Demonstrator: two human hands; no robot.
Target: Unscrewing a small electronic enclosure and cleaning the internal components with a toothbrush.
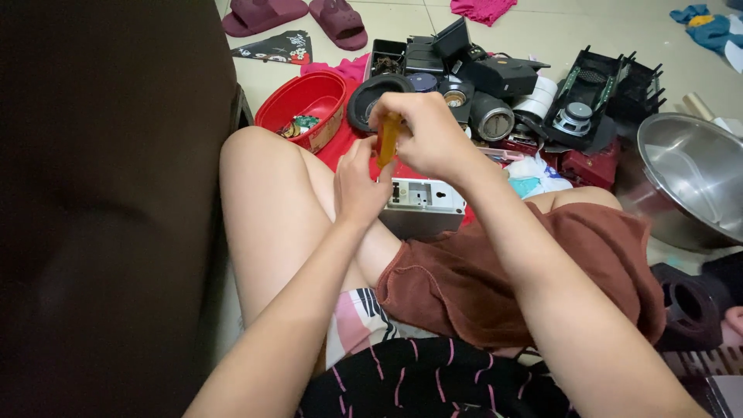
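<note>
I sit on the floor with legs crossed. My right hand [424,133] is closed around the yellow handle of a screwdriver [388,139], held upright above a small white and grey device box [422,203]. My left hand [361,184] grips the left end of that box and steadies it against my shin. The tool's tip is hidden behind my hands.
A red plastic tub [306,108] with small parts stands by my left knee. Black speaker parts and casings [480,85] lie piled ahead. A steel bowl [693,174] sits at right, slippers [298,17] at the back, a dark furniture side [101,193] at left.
</note>
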